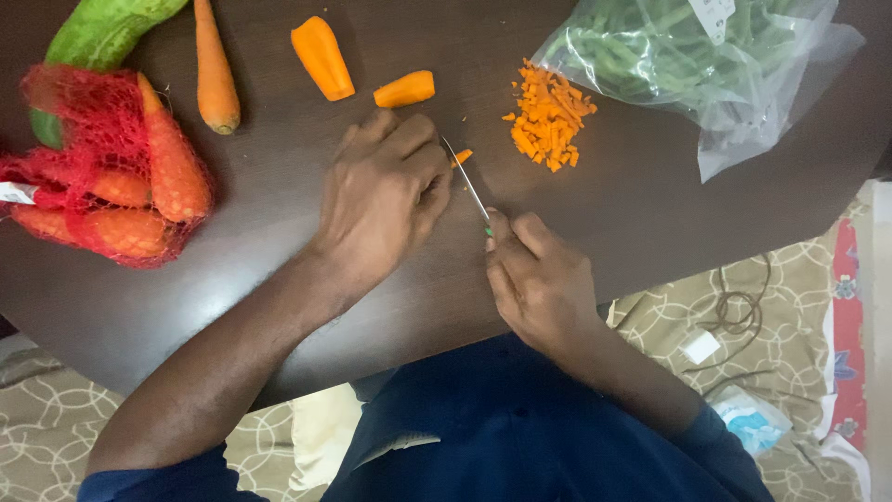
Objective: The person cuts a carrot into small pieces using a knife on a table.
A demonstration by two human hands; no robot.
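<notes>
The right hand grips a small knife by its handle, the thin blade slanting up and away across the dark desk. The left hand is curled, fingers bent down over a carrot piece whose orange tip shows just beside the blade. A pile of diced carrot lies near, to the right, touching a clear bag of green beans. Two larger carrot chunks sit beyond the left hand. Farther left lie a whole carrot, a red net bag of carrots and a green gourd.
</notes>
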